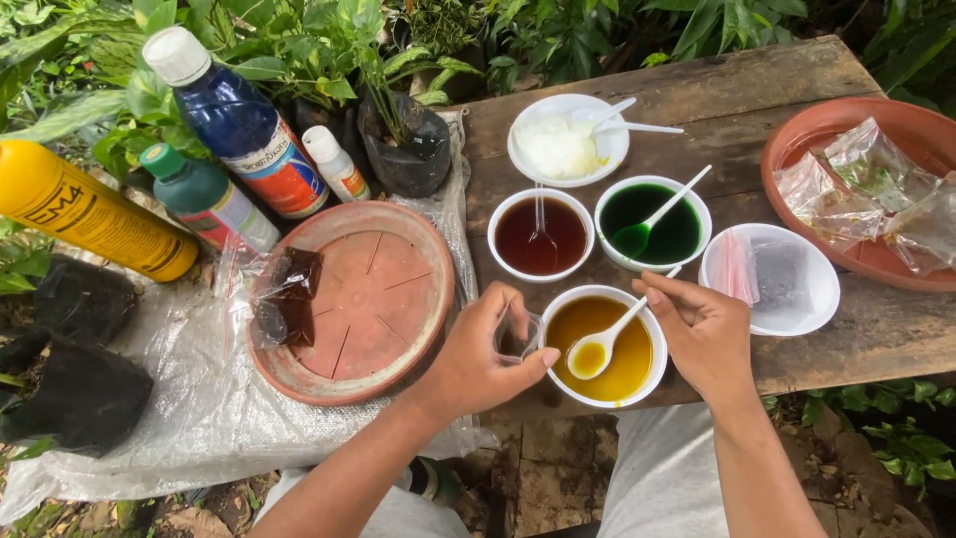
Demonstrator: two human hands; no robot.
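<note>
From the head camera, the right hand has its fingers pinched together on the handle of a white spoon. The round end of the spoon sits in the yellow liquid, inside a white bowl just to the left of this hand. The spoon end is full of yellow liquid.

The left hand has its fingers closed around a small clear bag. It holds the bag right at the left rim of the yellow bowl, very near the spoon end.

Past the hands stand more white bowls on the wooden table: one with dark red liquid, one with green liquid, and one with something white. Each has a spoon in it.

Left of the left hand lies a flat clay dish with a little bag of dark liquid on its edge. Farther left are a blue bottle, a green bottle and a yellow bottle.
</note>
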